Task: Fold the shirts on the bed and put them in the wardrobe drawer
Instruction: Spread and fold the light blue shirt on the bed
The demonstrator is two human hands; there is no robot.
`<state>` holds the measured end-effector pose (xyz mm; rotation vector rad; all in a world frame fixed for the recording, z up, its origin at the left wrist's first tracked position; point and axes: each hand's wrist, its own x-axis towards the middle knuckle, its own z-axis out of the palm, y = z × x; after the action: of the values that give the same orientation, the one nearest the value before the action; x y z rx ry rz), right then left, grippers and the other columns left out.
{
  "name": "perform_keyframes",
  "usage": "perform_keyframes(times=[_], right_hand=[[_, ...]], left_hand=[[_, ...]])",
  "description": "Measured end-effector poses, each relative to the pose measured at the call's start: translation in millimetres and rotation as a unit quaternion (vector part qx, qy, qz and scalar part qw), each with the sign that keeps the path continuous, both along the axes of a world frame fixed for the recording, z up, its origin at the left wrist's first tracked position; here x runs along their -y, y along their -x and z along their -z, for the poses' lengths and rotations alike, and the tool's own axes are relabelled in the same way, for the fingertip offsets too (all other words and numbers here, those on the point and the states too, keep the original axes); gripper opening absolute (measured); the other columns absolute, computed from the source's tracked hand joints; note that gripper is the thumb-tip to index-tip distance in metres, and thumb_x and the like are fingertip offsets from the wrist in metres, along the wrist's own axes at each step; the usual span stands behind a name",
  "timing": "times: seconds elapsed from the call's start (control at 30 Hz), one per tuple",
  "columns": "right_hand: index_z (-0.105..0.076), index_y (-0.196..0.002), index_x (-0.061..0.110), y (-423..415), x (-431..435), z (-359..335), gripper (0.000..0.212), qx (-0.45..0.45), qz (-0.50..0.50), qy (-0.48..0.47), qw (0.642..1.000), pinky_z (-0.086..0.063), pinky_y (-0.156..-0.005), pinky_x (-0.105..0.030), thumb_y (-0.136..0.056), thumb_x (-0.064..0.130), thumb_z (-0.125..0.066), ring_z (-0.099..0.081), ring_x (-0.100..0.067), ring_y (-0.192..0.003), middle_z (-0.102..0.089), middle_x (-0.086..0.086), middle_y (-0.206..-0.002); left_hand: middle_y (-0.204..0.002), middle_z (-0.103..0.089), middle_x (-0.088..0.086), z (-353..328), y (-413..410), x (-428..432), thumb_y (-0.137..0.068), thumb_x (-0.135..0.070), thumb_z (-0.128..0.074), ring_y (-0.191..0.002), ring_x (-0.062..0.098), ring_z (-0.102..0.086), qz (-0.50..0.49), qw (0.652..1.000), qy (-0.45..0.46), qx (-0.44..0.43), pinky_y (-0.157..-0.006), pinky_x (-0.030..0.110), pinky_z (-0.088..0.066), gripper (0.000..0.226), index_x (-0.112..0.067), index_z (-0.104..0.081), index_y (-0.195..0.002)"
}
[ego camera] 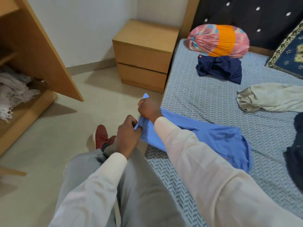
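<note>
A light blue shirt [218, 141] lies half on the bed [205, 99], its near end pulled over the bed's left edge. My right hand [148, 110] grips one part of that end, raised a little. My left hand [128, 136] pinches the cloth just below it. A crumpled navy shirt [219, 68] lies farther up the bed, a cream garment [268, 99] to its right, and a dark garment [296, 145] at the right edge. The wardrobe [37, 66] stands open at the left, with pale cloths [14, 94] on its lower shelf.
A wooden bedside cabinet [144, 54] with two drawers stands between wardrobe and bed. A pink and orange bolster [218, 40] and a patterned blue pillow [288, 54] lie by the headboard. My grey trouser legs and a red shoe [101, 136] are on the beige floor.
</note>
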<state>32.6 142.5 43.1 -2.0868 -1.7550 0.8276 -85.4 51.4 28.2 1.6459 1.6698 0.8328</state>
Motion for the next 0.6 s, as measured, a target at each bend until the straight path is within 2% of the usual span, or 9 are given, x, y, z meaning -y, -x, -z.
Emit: perform_keyframes(times=[0.07, 0.17, 0.23, 0.3, 0.33, 0.4, 0.43, 0.5, 0.6], right_hand=[[-0.057, -0.084, 0.006, -3.8, 5.1, -1.3, 0.008, -0.029, 0.021, -0.010, 0.999, -0.046, -0.069, -0.032, -0.082, 0.015, -0.057, -0.059, -0.028, -0.091, -0.053, -0.010, -0.105], [-0.047, -0.122, 0.004, -34.8, 29.2, 7.2, 0.047, -0.072, 0.035, 0.055, 0.995, -0.055, -0.072, -0.038, -0.080, 0.017, -0.064, -0.059, -0.025, -0.082, -0.037, -0.008, -0.119], [-0.036, -0.139, 0.003, -69.6, 51.5, 19.3, 0.063, -0.051, 0.032, 0.057, 0.997, -0.053, -0.074, -0.038, -0.083, 0.011, -0.062, -0.057, -0.029, -0.092, -0.035, -0.015, -0.129], [-0.025, -0.151, 0.006, -106.7, 77.9, 32.2, 0.075, -0.112, 0.071, 0.028, 0.991, -0.049, -0.072, -0.031, -0.085, 0.005, -0.062, -0.054, -0.030, -0.107, -0.031, -0.014, -0.142], [-0.023, -0.153, 0.007, -125.7, 91.8, 37.2, 0.078, -0.166, 0.103, 0.011, 0.981, -0.048, -0.078, -0.028, -0.085, 0.001, -0.061, -0.051, -0.028, -0.117, -0.030, -0.012, -0.146], [-0.024, -0.153, 0.006, -163.1, 116.3, 43.7, 0.079, -0.257, 0.158, -0.020, 0.953, -0.041, -0.103, -0.029, -0.084, -0.007, -0.060, -0.037, -0.025, -0.138, -0.029, -0.010, -0.153], [-0.024, -0.153, 0.006, -182.4, 126.7, 46.1, 0.079, -0.275, 0.178, -0.028, 0.944, -0.035, -0.113, -0.034, -0.083, -0.009, -0.060, -0.032, -0.025, -0.143, -0.029, -0.010, -0.155], [-0.025, -0.153, 0.007, -219.2, 143.7, 47.3, 0.081, -0.283, 0.205, -0.029, 0.936, -0.033, -0.115, -0.045, -0.082, -0.005, -0.062, -0.031, -0.025, -0.143, -0.028, -0.008, -0.157], [-0.026, -0.153, 0.011, -268.9, 170.3, 43.9, 0.075, -0.318, 0.249, -0.028, 0.915, -0.043, -0.103, -0.039, -0.087, -0.008, -0.056, -0.039, -0.026, -0.138, -0.031, -0.009, -0.156]], left_hand=[[-0.060, -0.046, -0.002, -2.3, 3.4, 1.3, -0.078, -0.004, -0.062, -0.054, 0.015, -0.039, 0.021, 0.999, -0.028, 0.000, -0.053, 0.032, -0.032, 0.023, -0.012, -0.041, -0.072], [-0.068, -0.055, -0.003, 4.9, -12.0, 13.5, -0.072, 0.000, -0.063, -0.063, 0.016, -0.048, 0.082, 0.995, -0.049, 0.008, -0.060, 0.031, -0.039, 0.019, -0.014, -0.051, -0.074], [-0.074, -0.057, -0.006, 13.3, -31.7, 24.9, -0.069, -0.001, -0.062, -0.067, 0.011, -0.051, 0.155, 0.987, -0.045, 0.026, -0.062, 0.028, -0.041, 0.021, -0.020, -0.053, -0.076], [-0.091, -0.058, -0.005, 23.7, -50.2, 35.4, -0.068, -0.013, -0.060, -0.078, 0.010, -0.054, 0.227, 0.973, -0.038, 0.033, -0.071, 0.027, -0.044, 0.025, -0.025, -0.059, -0.089], [-0.104, -0.055, -0.003, 29.0, -59.0, 40.1, -0.068, -0.021, -0.059, -0.087, 0.012, -0.055, 0.247, 0.968, -0.035, 0.026, -0.078, 0.028, -0.047, 0.036, -0.024, -0.061, -0.104], [-0.123, -0.044, -0.001, 41.1, -72.8, 46.2, -0.070, -0.040, -0.057, -0.106, 0.018, -0.053, 0.247, 0.969, -0.027, 0.000, -0.093, 0.032, -0.047, 0.063, -0.022, -0.054, -0.130], [-0.129, -0.039, 0.001, 47.7, -79.8, 48.2, -0.072, -0.049, -0.055, -0.114, 0.022, -0.050, 0.242, 0.970, -0.024, -0.023, -0.097, 0.035, -0.046, 0.072, -0.023, -0.048, -0.138], [-0.141, -0.030, 0.004, 58.0, -91.5, 51.9, -0.075, -0.063, -0.050, -0.125, 0.028, -0.043, 0.255, 0.963, 0.006, -0.091, -0.103, 0.041, -0.043, 0.080, -0.029, -0.037, -0.147], [-0.152, -0.019, 0.009, 69.8, -109.0, 57.9, -0.078, -0.074, -0.038, -0.135, 0.036, -0.035, 0.325, 0.927, 0.049, -0.182, -0.107, 0.045, -0.038, 0.084, -0.037, -0.025, -0.152]])
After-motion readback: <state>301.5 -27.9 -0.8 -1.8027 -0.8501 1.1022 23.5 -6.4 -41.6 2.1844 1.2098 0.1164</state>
